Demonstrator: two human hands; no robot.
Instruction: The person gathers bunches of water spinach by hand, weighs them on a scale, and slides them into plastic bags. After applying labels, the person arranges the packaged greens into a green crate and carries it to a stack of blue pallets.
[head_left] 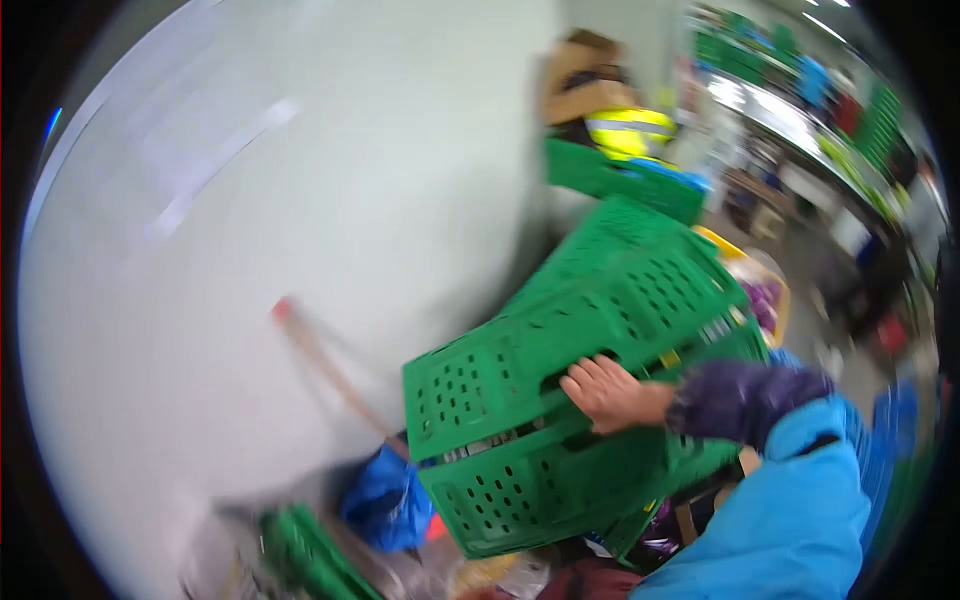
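Observation:
My right hand (608, 392), in a blue sleeve with a dark purple cuff, is closed with its fingers hooked into the handhold of a green plastic crate (505, 365). Rows of slots perforate the crate's side, and it sits tilted. Directly below it is a second green crate (510, 495), with a narrow gap between the two where some pale and printed material shows. Behind them leans another green crate panel (610, 235). My left hand is out of view.
A pale wall fills the left side, with a red-tipped stick (335, 370) leaning there. Below are a blue bag (388, 505) and a green crate (312, 550). Beyond stand a crate (620, 180) with a yellow vest (630, 133), a yellow container (783, 310) and blurred worktables.

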